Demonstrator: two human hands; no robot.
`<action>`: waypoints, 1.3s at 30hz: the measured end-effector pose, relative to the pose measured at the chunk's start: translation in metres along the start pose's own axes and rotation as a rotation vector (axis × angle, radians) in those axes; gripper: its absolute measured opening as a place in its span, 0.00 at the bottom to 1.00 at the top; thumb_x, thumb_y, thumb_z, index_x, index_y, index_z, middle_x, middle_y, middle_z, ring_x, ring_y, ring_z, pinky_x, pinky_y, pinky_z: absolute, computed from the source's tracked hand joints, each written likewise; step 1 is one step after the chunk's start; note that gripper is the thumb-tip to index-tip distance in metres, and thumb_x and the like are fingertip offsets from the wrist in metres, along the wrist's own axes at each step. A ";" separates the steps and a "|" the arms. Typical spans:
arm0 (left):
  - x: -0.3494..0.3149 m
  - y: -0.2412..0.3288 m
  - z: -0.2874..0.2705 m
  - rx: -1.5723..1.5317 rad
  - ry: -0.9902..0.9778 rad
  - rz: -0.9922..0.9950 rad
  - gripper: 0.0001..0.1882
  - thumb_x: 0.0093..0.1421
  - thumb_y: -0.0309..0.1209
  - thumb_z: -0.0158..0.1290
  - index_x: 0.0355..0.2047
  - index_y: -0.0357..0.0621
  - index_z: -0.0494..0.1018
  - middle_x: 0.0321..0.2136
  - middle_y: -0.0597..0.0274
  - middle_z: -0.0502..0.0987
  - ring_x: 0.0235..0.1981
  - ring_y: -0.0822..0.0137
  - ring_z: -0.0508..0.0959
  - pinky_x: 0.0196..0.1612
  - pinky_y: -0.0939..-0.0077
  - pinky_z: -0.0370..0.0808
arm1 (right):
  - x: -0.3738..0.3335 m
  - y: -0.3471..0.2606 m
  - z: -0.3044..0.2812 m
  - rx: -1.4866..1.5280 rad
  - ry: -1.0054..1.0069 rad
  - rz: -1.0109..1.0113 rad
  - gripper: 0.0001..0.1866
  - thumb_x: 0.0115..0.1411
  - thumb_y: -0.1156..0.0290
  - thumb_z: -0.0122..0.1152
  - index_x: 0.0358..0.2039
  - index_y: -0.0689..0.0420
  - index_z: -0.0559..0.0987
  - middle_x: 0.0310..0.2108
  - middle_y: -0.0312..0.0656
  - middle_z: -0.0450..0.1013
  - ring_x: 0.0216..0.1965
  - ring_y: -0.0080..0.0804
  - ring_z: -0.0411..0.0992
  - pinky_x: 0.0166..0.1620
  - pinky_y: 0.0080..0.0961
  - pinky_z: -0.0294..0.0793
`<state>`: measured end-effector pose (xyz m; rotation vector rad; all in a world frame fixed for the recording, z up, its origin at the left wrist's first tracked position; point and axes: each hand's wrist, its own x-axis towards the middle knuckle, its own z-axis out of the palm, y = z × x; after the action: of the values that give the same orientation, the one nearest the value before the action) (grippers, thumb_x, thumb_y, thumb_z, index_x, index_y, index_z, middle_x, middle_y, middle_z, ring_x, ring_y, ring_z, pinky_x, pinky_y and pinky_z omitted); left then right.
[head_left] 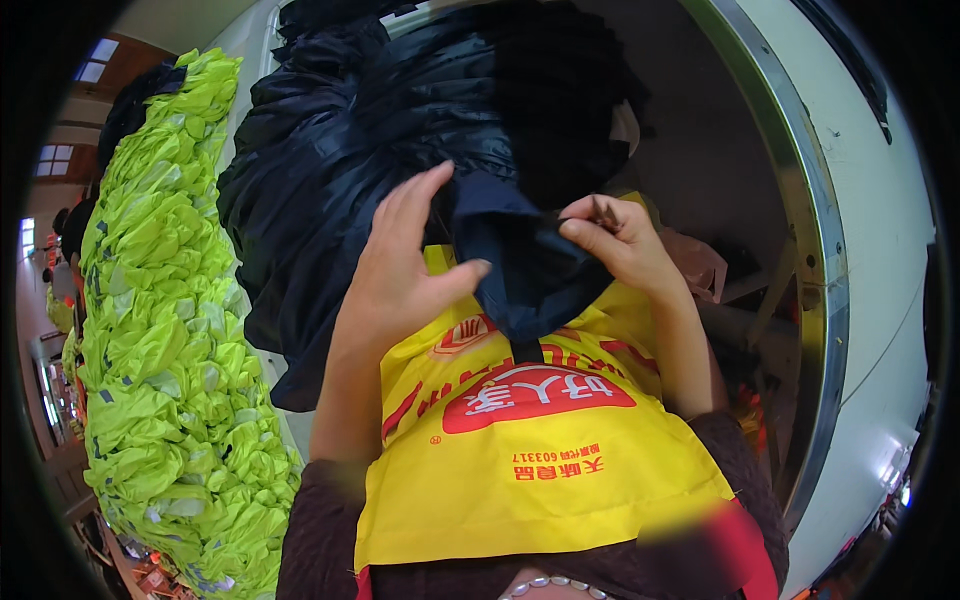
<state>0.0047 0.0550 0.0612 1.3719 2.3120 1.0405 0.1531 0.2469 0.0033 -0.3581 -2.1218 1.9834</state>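
Head view, left hand spread beside dark cloth, right hand seemingly pinching its edge

Left: pale tabletop, mostly covered. Carries dark-blue cloth bunched in deep folds; green cloth heaped along the left border, support beneath hidden. Right: pale surface edged with metal strip.

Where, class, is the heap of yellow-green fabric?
In the head view, the yellow-green heap runs along the left side, just left of the dark navy fabric.
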 end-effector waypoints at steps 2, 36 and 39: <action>0.010 0.017 -0.003 0.015 0.016 0.208 0.37 0.39 0.34 0.62 0.52 0.43 0.62 0.50 0.53 0.66 0.55 0.54 0.62 0.56 0.64 0.57 | 0.004 -0.015 0.006 -0.051 -0.141 -0.010 0.06 0.54 0.72 0.59 0.29 0.62 0.75 0.20 0.33 0.69 0.24 0.15 0.64 0.28 0.13 0.63; 0.019 -0.056 0.004 -0.784 0.758 -0.211 0.16 0.62 0.37 0.43 0.44 0.39 0.68 0.39 0.58 0.71 0.40 0.73 0.70 0.43 0.81 0.67 | -0.006 0.009 0.037 0.477 0.029 0.306 0.12 0.55 0.63 0.58 0.34 0.57 0.74 0.18 0.27 0.63 0.16 0.12 0.57 0.20 0.09 0.55; -0.005 -0.046 0.013 -0.636 0.802 -0.117 0.21 0.60 0.37 0.44 0.50 0.37 0.62 0.44 0.59 0.68 0.45 0.72 0.66 0.51 0.77 0.60 | -0.011 0.005 0.042 0.459 -0.007 0.230 0.11 0.57 0.65 0.56 0.35 0.59 0.74 0.19 0.28 0.64 0.17 0.12 0.58 0.21 0.10 0.56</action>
<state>-0.0158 0.0426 0.0200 0.6065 2.1103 2.3280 0.1504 0.2037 -0.0048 -0.5265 -1.6140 2.5182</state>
